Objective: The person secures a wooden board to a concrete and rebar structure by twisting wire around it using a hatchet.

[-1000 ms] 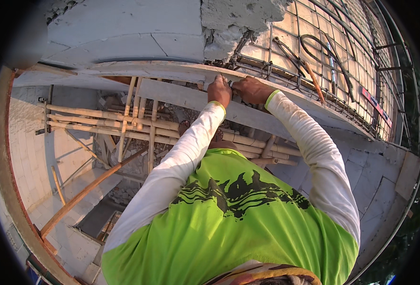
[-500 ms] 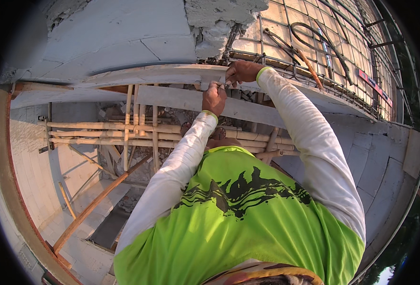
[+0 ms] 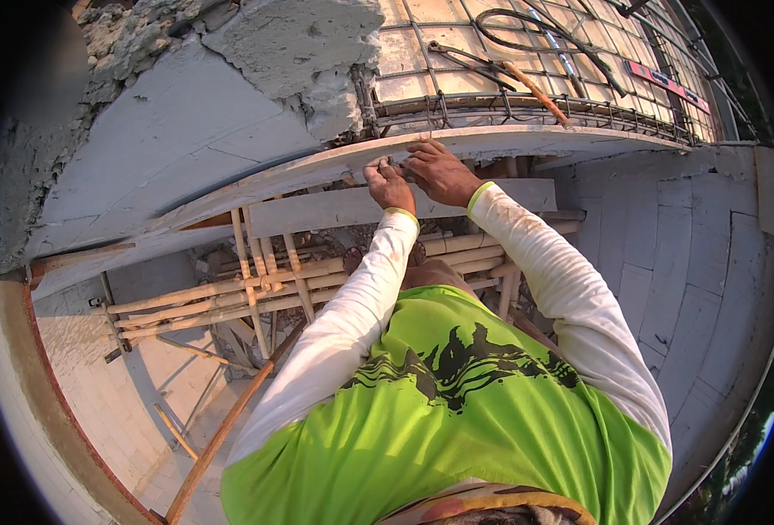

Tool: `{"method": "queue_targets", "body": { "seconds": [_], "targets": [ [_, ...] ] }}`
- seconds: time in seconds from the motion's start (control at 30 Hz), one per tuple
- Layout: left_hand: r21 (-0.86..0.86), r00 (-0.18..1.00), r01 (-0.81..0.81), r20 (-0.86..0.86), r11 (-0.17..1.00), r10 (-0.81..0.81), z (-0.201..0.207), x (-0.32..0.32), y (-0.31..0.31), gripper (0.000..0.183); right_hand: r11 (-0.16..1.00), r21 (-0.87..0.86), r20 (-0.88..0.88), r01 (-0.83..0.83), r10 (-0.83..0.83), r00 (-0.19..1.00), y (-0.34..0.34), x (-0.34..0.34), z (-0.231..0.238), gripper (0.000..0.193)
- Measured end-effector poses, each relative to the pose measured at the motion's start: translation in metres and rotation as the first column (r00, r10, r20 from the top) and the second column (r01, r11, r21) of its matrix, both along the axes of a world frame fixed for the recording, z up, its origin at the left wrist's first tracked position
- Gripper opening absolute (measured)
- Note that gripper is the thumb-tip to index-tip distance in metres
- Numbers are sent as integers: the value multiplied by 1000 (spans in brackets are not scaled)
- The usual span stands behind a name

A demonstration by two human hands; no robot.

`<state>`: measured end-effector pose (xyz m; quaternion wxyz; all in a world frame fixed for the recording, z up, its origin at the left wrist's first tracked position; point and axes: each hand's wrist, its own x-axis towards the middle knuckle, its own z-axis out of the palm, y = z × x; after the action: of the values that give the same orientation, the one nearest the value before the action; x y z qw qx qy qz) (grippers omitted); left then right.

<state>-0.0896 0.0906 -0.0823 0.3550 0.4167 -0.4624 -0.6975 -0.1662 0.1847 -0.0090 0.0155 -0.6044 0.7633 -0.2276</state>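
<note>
Both hands meet at the outer face of a long pale board (image 3: 545, 138), just below its upper edge. My left hand (image 3: 390, 186) is closed, its fingertips pinched around something small that I cannot make out. Close beside it on the right, my right hand (image 3: 444, 175) has its fingers bent and drawn together near the left fingertips. What it grips, if anything, is hidden behind the fingers. A grid of steel reinforcing bars (image 3: 415, 48) lies just beyond the board's edge.
On the bars lie long-handled pincers (image 3: 474, 66), a wooden-handled tool (image 3: 536, 92), a dark looped cable (image 3: 492, 33) and a red spirit level (image 3: 667, 85). Broken concrete (image 3: 304, 52) stands at the far left. Bamboo scaffold poles (image 3: 199, 308) and a grey plank (image 3: 317, 208) run below my hands.
The view has turned, so the bars and tools sit higher and further left. My right hand has come down from above the board's edge, its fingers now lower beside my left hand.
</note>
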Motion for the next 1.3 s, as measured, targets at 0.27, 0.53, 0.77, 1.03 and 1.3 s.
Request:
{"method": "queue_targets", "body": {
  "seconds": [0.27,0.53,0.77,1.03,1.3],
  "targets": [
    [-861,809,357,91,361,-581,17,44,10,27,786,-42,756,617,-378,534,40,80,-3,43],
    [-854,608,516,313,64,-729,-24,39,-36,32,487,-12,882,873,-406,239,24,104,-43,28],
    [-806,510,588,305,67,-805,-40,31,-38,32,343,42,872,938,-472,133,11,109,-83,20],
    [-261,275,949,414,176,-868,-12,8,-33,23,267,-101,816,959,-528,233,11,100,-96,19],
    [4,187,982,171,191,-967,-19,2,-34,28,302,279,906,912,-398,-145,16,115,-68,23]
  ]
}}
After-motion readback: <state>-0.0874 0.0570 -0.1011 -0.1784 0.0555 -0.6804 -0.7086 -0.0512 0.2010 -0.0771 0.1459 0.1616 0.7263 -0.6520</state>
